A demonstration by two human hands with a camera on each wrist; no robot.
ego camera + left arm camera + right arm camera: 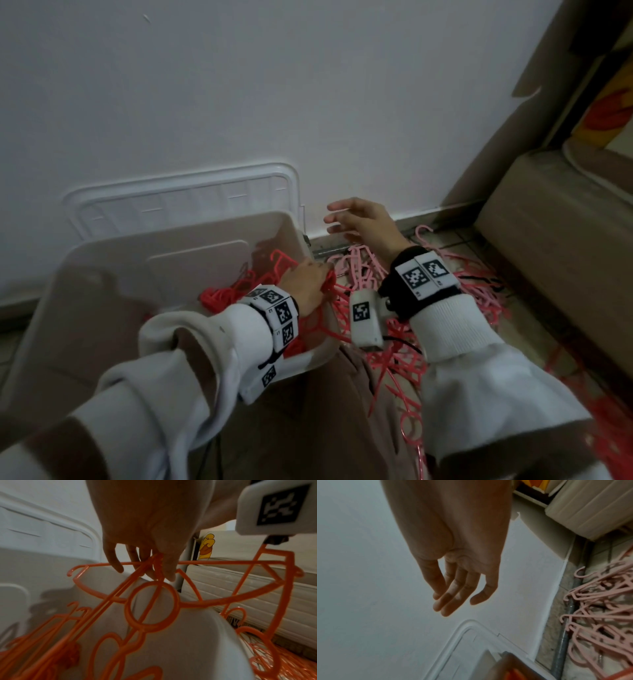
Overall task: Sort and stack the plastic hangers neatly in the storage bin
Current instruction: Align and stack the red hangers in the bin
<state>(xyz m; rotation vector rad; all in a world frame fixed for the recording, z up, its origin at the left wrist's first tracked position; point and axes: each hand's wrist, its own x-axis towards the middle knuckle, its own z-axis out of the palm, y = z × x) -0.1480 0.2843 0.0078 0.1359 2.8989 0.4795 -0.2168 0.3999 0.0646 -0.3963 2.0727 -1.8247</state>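
A beige storage bin stands on the floor at the left, with several red hangers lying inside. My left hand is at the bin's right rim and pinches a red hanger by its neck, the hanger hanging over the rim. In the left wrist view the fingers close round the hook stem above the hanger's ring. My right hand hovers empty near the wall, its fingers loosely spread. A heap of pink hangers lies on the floor to the right.
The bin's white lid leans against the wall behind the bin. A beige mattress or cushion blocks the right side. More red hangers are scattered over the floor by my knee. A metal pipe runs along the skirting.
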